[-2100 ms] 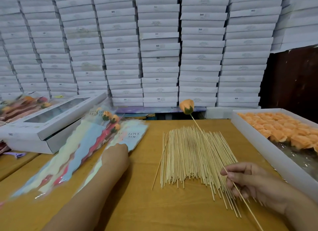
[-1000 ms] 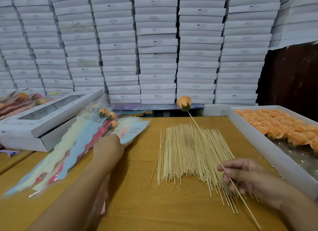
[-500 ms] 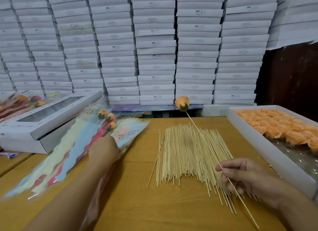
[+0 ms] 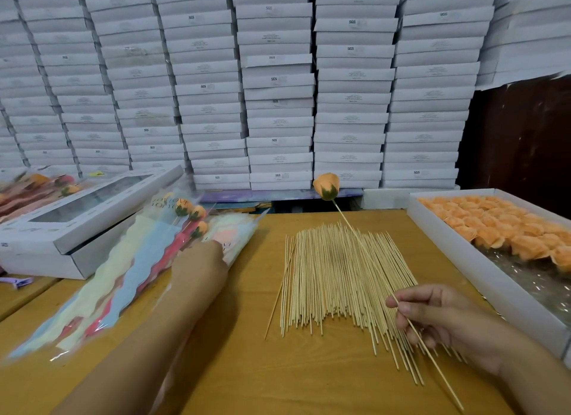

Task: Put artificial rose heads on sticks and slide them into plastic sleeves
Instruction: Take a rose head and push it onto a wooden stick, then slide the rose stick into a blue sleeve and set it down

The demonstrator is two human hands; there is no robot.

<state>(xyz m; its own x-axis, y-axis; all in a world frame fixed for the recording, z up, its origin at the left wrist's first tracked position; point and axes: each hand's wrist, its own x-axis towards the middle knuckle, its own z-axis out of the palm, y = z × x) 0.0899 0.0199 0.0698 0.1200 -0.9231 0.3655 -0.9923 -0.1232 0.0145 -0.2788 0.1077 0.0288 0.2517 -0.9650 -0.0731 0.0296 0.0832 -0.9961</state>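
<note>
My right hand (image 4: 448, 325) pinches a thin wooden stick (image 4: 370, 260) between thumb and curled fingers (image 4: 411, 300). The stick slants up and away from me, over the loose pile of bare bamboo sticks (image 4: 336, 278) lying on the yellow wooden table (image 4: 247, 368). At its far tip sits an orange artificial rose head with a green base (image 4: 326, 186), raised above the table's back edge.

My left hand (image 4: 197, 266) rests on the stack of clear plastic sleeves with pastel wavy inserts (image 4: 129, 278) at the left; I cannot tell how its fingers lie, since the back of the hand hides them. A few sleeved orange roses (image 4: 193, 215) lie at the top of that stack.

To the right, a shallow white tray (image 4: 482, 275) holds many loose orange rose heads (image 4: 494, 226). A white windowed gift box (image 4: 86, 210) sits at the far left, and stacked white cartons (image 4: 278, 84) fill the wall behind.
</note>
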